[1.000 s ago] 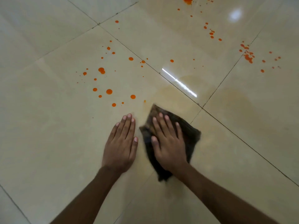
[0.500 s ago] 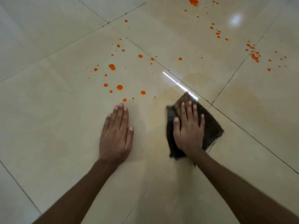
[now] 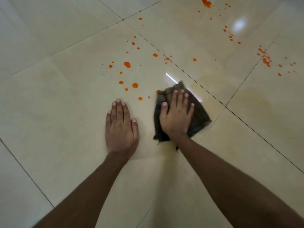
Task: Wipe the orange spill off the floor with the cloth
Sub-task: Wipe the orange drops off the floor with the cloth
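The right hand [image 3: 176, 116] presses flat on the dark cloth [image 3: 199, 117], its fingers [image 3: 180, 100] straight and slightly spread, curled round nothing. The cloth lies crumpled on the pale tiled floor [image 3: 57, 116], its far-left corner touching one drop of the orange spill [image 3: 135, 85] (most drops lie scattered beyond it and off to the far right). The left hand [image 3: 121, 129] rests palm-down on bare tile just beside the cloth, fingers straight and together.
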